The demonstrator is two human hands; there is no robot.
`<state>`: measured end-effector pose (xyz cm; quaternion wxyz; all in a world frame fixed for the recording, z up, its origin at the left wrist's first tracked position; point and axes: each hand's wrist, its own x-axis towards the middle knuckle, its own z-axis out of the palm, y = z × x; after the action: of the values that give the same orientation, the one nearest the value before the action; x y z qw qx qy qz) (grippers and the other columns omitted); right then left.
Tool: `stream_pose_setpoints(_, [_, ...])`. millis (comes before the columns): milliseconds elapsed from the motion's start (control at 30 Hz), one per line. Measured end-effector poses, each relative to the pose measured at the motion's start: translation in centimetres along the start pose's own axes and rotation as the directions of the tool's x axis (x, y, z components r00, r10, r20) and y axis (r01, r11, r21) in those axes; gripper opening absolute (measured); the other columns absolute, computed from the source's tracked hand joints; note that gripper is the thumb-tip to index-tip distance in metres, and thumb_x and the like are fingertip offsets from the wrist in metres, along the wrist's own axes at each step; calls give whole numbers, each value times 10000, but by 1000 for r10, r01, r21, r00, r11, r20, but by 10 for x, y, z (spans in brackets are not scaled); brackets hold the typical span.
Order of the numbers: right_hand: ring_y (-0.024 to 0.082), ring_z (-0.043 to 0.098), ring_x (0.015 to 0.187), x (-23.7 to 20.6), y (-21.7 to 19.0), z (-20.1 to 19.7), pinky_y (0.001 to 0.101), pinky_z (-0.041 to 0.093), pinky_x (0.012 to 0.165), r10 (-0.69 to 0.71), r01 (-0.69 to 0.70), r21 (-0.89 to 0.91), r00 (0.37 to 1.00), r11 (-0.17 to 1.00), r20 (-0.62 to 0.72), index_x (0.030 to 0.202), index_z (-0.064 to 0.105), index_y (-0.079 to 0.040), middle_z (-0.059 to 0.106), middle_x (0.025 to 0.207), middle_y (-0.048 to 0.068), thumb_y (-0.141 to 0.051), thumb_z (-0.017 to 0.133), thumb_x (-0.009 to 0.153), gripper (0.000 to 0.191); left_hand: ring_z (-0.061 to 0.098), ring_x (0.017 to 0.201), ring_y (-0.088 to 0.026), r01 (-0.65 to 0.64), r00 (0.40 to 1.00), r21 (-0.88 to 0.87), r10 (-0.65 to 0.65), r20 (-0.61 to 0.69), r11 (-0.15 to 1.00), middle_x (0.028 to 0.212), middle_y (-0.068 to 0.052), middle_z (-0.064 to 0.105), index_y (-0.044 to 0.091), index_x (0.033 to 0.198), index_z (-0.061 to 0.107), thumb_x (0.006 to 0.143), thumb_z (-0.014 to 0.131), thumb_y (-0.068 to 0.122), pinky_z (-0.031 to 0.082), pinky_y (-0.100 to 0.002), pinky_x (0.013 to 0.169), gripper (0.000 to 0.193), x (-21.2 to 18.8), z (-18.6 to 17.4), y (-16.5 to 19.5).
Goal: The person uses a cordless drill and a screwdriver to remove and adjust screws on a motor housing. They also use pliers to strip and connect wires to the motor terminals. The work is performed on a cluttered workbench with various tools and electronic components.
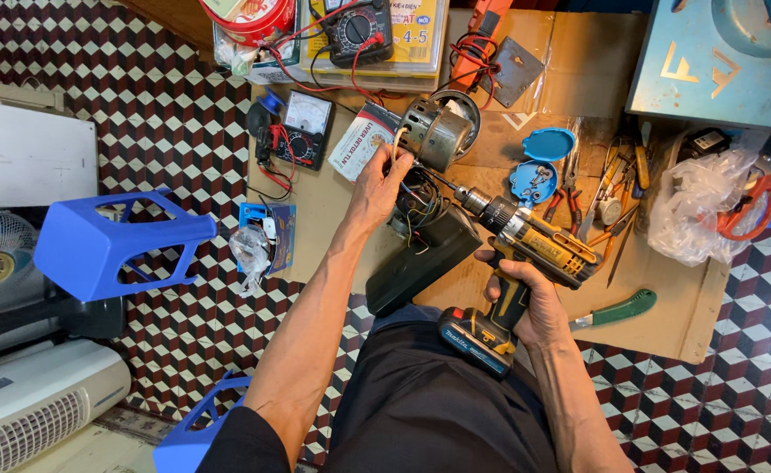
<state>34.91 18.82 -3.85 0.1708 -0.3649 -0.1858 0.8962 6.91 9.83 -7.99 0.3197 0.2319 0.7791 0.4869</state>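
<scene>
From the head camera, the right hand (525, 302) is wrapped shut around the grip of a yellow-and-black cordless drill (525, 254), battery end low near the lap. The left hand (376, 188) rests open-fingered on a small grey electric motor (433, 131), fingertips pressing its near side without closing fully round it. The motor sits on a sheet of cardboard (665, 324) laid over the patterned floor, above a black housing (420, 258) with loose wires (416, 201) spilling between them.

The drill's long axis runs from lower right to upper left, and its bit points up-left toward the motor's base, the tip just short of it. The likely trouble: the bit could slip off a screw head or catch the loose wires beside it, since the motor is only steadied by fingertips and might twist. The left fingers also lie near the bit's line
</scene>
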Motion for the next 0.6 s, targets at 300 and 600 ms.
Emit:
stream_pose_setpoints(300, [166,639,673,4,-2,0,258,558,558,31,-31,0,1000,1000,0,1283,582,63,714,1138,239,-103,706,888,446,481,745,-109,53,999,-34,-53,1,998,771,19,519,68,1016,637,993,622,412,430,-295,679,345,0,-1,2])
stream_pose_setpoints(600, [188,623,665,11,1,-11,272,549,562,40,-41,37,999,998,31,1278,593,-9,708,1148,229,-216,682,958,392,522,753,-104,47,999,-50,-48,-20,998,777,12,587,57,1002,662,972,656,370,454,-286,691,314,2,-1,5])
